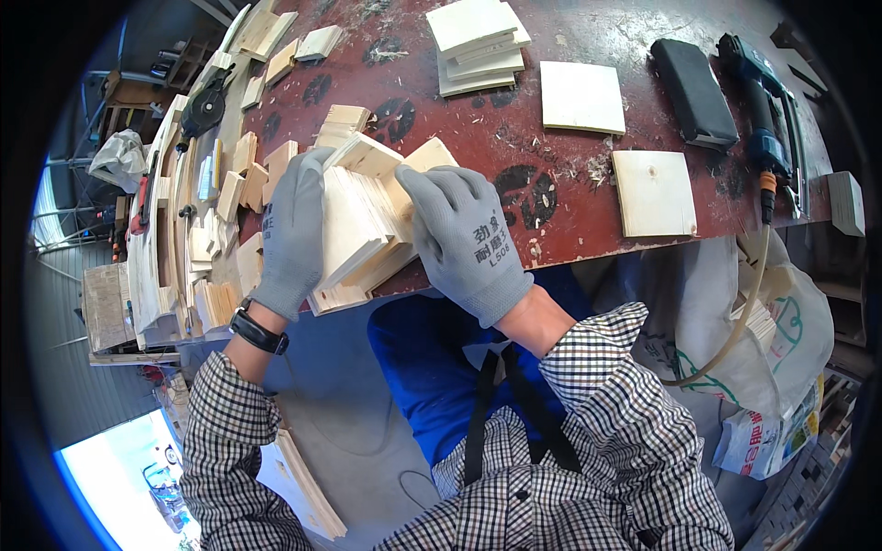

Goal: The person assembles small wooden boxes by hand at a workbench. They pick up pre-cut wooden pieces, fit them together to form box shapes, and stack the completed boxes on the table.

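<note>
Pale wood: a bundle of thin square pine boards (363, 230) sits tilted at the near edge of the dark red bench (551, 197), overhanging it slightly toward you.
Left hand: your grey-gloved left hand (292, 230) lies flat along the bundle's left face, fingers extended up to its top corner, grip open and pressing rather than clasping.
Right hand: your right hand (459, 241) covers the bundle's right side, fingers curled loosely over the top boards; it is a partial grip, a steadying hold on the stack.
Doing it well: keep both palms square to opposite faces and squeeze evenly, so the fanned boards slide flush; judging by the splayed lower edges, tap them down on the bench before you lift.
Watch: the overhang means a loose board could slip off toward your lap.
Nearby: a stack of cut squares (478, 41), two single squares (582, 96) (654, 193), a black block (695, 92) and a blue nail gun (758, 110) with its hose lie well apart.
Hidden: your right palm masks the bundle's right edge, so the board count cannot be told.
Unclear: the offcuts at the left blur toward the lens rim.
</note>
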The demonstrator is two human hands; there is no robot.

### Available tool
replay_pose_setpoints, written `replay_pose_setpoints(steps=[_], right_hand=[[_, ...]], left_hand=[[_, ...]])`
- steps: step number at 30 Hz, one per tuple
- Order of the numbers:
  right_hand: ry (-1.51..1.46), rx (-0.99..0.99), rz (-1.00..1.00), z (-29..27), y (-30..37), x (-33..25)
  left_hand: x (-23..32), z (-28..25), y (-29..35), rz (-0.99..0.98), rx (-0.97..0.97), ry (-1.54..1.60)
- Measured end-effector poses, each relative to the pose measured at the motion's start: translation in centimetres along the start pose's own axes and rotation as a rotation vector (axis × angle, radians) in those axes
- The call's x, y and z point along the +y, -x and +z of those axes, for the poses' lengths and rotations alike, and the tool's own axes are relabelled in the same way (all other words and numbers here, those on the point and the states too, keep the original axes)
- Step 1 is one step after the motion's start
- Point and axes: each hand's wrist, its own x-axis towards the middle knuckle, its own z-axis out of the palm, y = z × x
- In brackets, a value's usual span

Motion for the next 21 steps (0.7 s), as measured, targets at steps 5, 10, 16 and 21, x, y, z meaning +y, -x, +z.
replay_pose_setpoints(steps=[5,10,16,21], right_hand=[[-0.009,0.024,-0.005,0.2,0.0,0.0],[-0.007,0.027,-0.002,0.3,0.1,0.1],[-0.017,0.006,0.001,0.2,0.2,0.3],[-0.037,-0.028,0.014,-0.4,0.1,-0.2]], left_hand=[[-2.0,0.6,0.5,0.313,0.092,-0.444],[-2.1,0.6,0.5,0.263,0.039,-0.446],[-1.2,0.2,0.4,0.106,-0.019,-0.132],[-1.7,0.1,0.9,0.049,-0.072,-0.231]])
